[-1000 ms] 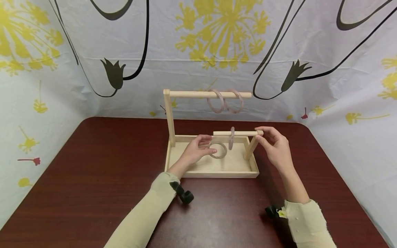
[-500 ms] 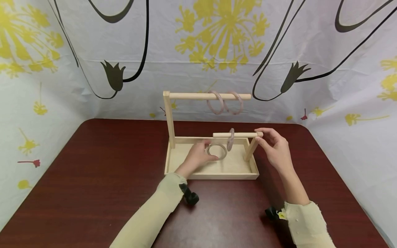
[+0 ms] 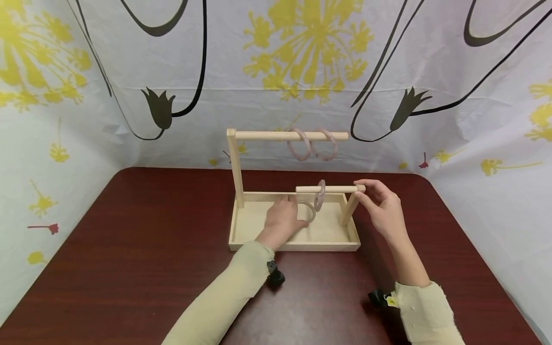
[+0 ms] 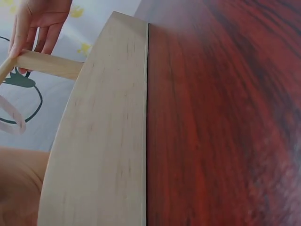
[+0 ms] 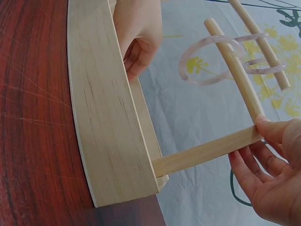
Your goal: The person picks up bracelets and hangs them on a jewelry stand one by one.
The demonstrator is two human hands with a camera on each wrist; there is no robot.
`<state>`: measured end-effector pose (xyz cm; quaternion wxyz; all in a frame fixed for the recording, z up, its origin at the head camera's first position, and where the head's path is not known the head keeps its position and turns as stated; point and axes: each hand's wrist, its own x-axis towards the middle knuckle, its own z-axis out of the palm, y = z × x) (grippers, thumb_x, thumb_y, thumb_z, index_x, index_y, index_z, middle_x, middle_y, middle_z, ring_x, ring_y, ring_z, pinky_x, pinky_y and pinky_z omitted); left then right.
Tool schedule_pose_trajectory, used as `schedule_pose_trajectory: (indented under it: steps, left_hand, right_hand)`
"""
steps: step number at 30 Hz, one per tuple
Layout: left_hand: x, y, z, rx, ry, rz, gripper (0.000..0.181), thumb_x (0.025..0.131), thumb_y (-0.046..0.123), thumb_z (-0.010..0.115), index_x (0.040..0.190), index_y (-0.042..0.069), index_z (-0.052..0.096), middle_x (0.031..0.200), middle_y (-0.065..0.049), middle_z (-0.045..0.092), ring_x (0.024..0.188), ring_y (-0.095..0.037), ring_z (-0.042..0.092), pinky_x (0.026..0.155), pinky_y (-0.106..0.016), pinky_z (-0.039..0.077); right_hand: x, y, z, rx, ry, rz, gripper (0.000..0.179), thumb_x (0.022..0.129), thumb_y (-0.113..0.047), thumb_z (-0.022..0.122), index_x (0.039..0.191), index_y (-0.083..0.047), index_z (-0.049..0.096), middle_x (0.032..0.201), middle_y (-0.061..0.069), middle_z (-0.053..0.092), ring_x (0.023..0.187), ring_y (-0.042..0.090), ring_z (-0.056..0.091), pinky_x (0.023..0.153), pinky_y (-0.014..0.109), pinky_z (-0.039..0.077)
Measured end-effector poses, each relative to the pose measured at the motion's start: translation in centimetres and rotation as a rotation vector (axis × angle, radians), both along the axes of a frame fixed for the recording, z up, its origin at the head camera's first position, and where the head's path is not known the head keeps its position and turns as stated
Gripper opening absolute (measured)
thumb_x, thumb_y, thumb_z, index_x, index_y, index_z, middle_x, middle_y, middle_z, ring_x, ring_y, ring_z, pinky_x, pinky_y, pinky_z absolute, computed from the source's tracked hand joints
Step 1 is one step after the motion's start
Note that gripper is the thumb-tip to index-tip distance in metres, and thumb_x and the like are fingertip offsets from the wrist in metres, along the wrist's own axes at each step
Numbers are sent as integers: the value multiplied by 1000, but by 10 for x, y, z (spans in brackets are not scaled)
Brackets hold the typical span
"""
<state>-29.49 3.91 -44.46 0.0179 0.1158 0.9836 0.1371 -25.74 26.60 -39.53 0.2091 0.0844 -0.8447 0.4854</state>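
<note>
A wooden jewelry stand (image 3: pixel 294 247) has a tray base, a tall bar (image 3: pixel 258 136) and a lower bar (image 3: pixel 340 189). Two pale pink bangles (image 3: pixel 299 152) hang on the tall bar, and a purplish bangle (image 3: pixel 319 197) hangs on the lower one. My right hand (image 3: pixel 381 208) grips the lower bar's corner with its post, thumb and fingers on either side. Inside the tray, my left hand (image 3: pixel 281 221) bends over a greyish bangle (image 3: pixel 313 212) lying there, its thumb at the near rim. The back of the hand hides the other fingers' contact. In the right wrist view, the left hand's fingers (image 5: pixel 136 61) look curled.
The stand sits on a dark red-brown table (image 3: pixel 172 268). A white cloth (image 3: pixel 189 148) with yellow and dark flower prints rises behind and beside it. The tall bar's post (image 3: pixel 235 167) stands at the tray's left end.
My left hand has moved right and down into the tray, over the greyish bangle, covering its left part. The right hand keeps its hold on the stand's corner.
</note>
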Motion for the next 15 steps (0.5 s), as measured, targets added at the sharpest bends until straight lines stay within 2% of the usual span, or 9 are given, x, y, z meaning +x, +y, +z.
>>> schedule_pose_trajectory:
  steps: [4,10,15]
  left_hand:
    - [0,-5,0,41,-11,5,87,78,54,80,144,6,49,138,-10,59,122,-22,60,85,-35,59]
    - [0,-19,2,143,-63,24,78,76,51,82,140,14,56,130,-9,64,116,-25,63,88,-38,57]
    - [0,-34,4,256,-82,14,71,75,46,85,132,11,61,113,-6,69,101,-24,66,86,-38,55]
  right_hand:
    - [1,-1,0,1,-4,-3,29,94,-9,68,122,-4,67,105,-16,66,96,-12,59,83,4,45]
    - [2,-1,1,3,2,-5,28,94,-9,69,122,-4,67,103,-21,64,95,-13,59,84,5,45]
    - [2,-1,1,7,2,-8,28,94,-8,69,122,-4,67,104,-21,65,96,-13,59,84,4,45]
